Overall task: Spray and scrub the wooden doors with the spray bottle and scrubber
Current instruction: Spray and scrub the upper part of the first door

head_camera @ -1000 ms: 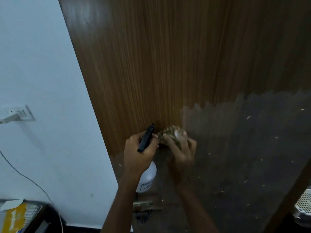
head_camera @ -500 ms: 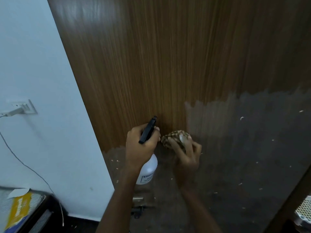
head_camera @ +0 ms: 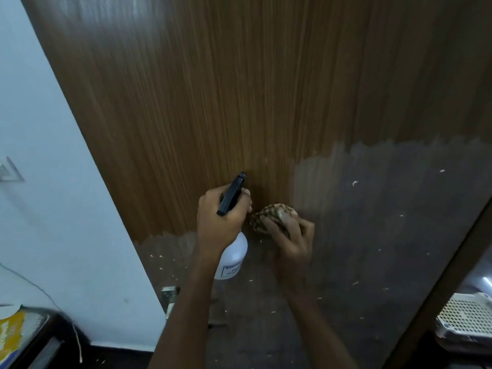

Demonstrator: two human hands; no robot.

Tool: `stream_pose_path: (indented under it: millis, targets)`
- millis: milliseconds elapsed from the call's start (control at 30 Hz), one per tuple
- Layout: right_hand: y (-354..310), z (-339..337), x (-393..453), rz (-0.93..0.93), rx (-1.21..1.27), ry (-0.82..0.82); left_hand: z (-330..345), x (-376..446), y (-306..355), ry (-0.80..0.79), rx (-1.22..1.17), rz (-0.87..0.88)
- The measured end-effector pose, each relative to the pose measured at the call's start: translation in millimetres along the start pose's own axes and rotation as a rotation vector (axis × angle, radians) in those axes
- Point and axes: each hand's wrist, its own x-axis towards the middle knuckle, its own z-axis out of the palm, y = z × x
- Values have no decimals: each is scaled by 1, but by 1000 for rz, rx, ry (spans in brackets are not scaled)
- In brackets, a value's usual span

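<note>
A tall wooden door [head_camera: 239, 89] fills the view; its lower part is dull grey and flecked with pale crumbs, its upper part glossy brown. My left hand [head_camera: 221, 222] grips the neck of a white spray bottle [head_camera: 233, 258] with a black nozzle that points up at the door. Just to its right, my right hand [head_camera: 291, 238] holds a brown fibrous scrubber [head_camera: 269, 215] pressed against the door at the border of the grey patch.
A pale wall [head_camera: 53, 209] with a switch plate [head_camera: 9, 170] and a hanging cord lies left of the door. A metal latch [head_camera: 169, 294] sits low on the door's edge. A yellow packet [head_camera: 10, 334] lies bottom left, a white perforated basket [head_camera: 466, 312] bottom right.
Both hands have shifted slightly right and down on the door, with the scrubber rubbing along the edge of the grey patch. The bottle stays in my left hand.
</note>
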Motion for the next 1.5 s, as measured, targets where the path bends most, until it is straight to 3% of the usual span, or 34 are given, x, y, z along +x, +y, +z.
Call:
stream_pose_path:
  millis: [200, 300, 433, 500, 667, 900, 1133, 1367, 1500]
  targets:
    - [-24, -7, 110, 131, -16, 181, 4, 9, 5, -17, 8, 49]
    - [-10, 1, 78, 76, -54, 180, 8, 10, 4, -56, -20, 35]
    - [7, -6, -1, 136, -79, 6, 11, 12, 7, -104, -63, 51]
    - [8, -10, 21, 164, -64, 19, 14, 12, 12, -112, -49, 62]
    - [1, -20, 129, 167, -33, 248, 30, 11, 24, -123, -23, 80]
    - [42, -18, 19, 48, -76, 82, 46, 10, 34, -99, -64, 94]
    - [40, -36, 147, 132, -9, 302, 65, 15, 50, -60, 16, 42]
    - [79, -40, 34, -16, -53, 78, 85, 20, 65, -58, 2, 30]
    - [77, -51, 99, 50, 1, 169, 93, 24, 73, -59, 21, 33]
